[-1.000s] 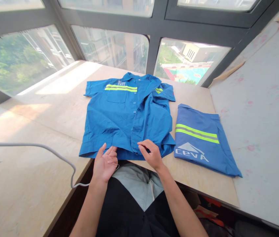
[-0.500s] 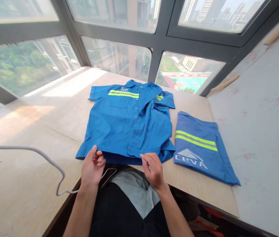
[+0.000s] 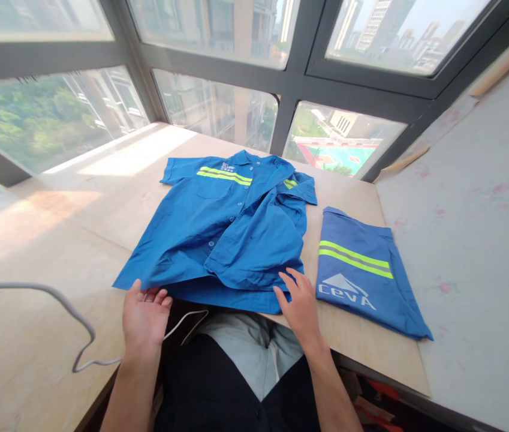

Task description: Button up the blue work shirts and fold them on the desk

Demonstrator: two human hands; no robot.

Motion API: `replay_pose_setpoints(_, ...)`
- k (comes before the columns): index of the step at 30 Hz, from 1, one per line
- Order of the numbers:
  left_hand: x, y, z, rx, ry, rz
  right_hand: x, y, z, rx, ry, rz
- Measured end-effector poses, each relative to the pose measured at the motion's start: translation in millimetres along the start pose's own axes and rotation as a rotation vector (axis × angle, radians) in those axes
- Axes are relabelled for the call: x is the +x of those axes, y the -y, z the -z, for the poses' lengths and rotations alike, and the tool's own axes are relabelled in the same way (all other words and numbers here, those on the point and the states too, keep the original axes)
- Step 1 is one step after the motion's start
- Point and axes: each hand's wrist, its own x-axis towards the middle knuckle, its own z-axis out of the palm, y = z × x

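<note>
A blue short-sleeved work shirt (image 3: 218, 222) with yellow-green reflective stripes lies spread on the pale tabletop, collar toward the window. Its front hangs partly open, and the right-hand panel is rumpled. My left hand (image 3: 146, 318) pinches the near left corner of the hem, palm upward, thumb on the cloth. At the near right side of the hem, my right hand (image 3: 301, 309) has its thumb and fingers apart, the fingertips at the cloth's edge. To the right of the shirt lies a folded blue garment (image 3: 357, 270) with a stripe and white "ceva" lettering.
A grey cable (image 3: 63, 303) loops over the left of the tabletop (image 3: 56, 252) and drops past its near edge. Windows (image 3: 213, 108) stand behind the table, and a flower-patterned wall (image 3: 474, 252) borders it on the right.
My left hand has moved left, drawing the shirt's lower left corner out with it. My right hand has shifted slightly right and its fingers have opened. The front panel's lower edge has slid left.
</note>
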Motion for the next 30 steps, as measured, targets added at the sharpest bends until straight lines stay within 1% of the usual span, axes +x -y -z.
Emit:
replay_pose_setpoints(2, 3, -5, -3, -0.007, -0.005, -0.008, 5, -5, 2, -0.008, 0.024, 0.042)
replay_pose_setpoints(4, 7, -10, -5, -0.013, -0.030, -0.067, 9, -9, 5, -0.021, 0.069, 0.119)
replay_pose_setpoints(7, 11, -17, -5, -0.015, -0.107, -0.240, 15, -12, 7, -0.041, 0.142, 0.225)
replay_pose_setpoints(9, 11, -21, -4, -0.016, -0.150, -0.352, 17, -12, 7, -0.042, 0.160, 0.271)
replay_pose_setpoints(11, 9, -24, -2, -0.018, -0.186, -0.431, 20, -11, 7, -0.029, 0.158, 0.317)
replay_pose_setpoints(13, 7, -24, 0, -0.024, -0.211, -0.506, 25, -8, 11, 0.013, 0.139, 0.357)
replay_pose_setpoints(15, 6, -20, 2, -0.021, -0.237, -0.604, 31, -5, 21, 0.090, 0.093, 0.375)
replay_pose_setpoints(17, 5, -14, 3, 0.020, -0.280, -0.738, 36, -4, 38, 0.168, 0.005, 0.354)
replay_pose_setpoints(19, 5, -6, 3, 0.138, -0.280, -0.877, 37, -5, 58, 0.210, -0.086, 0.318)
replay_pose_setpoints(20, 4, -3, 3, 0.236, -0.239, -0.940, 36, -6, 67, 0.215, -0.104, 0.314)
replay_pose_setpoints(22, 0, 3, 2, 0.482, -0.074, -1.052, 29, -10, 81, 0.205, -0.039, 0.353)
replay_pose_setpoints(24, -5, 6, -1, 0.712, 0.141, -1.129, 17, -16, 87, 0.178, 0.112, 0.392)
replay_pose_setpoints(25, -8, 7, -3, 0.799, 0.249, -1.137, 10, -18, 87, 0.160, 0.200, 0.390)
replay_pose_setpoints(26, -11, 8, -6, 0.865, 0.354, -1.121, 4, -20, 86, 0.141, 0.287, 0.372)
replay_pose_setpoints(28, -15, 11, -12, 0.971, 0.549, -1.037, -4, -21, 83, 0.112, 0.435, 0.311)
replay_pose_setpoints(30, -15, 16, -18, 1.093, 0.709, -0.946, -4, -16, 82, 0.117, 0.512, 0.253)
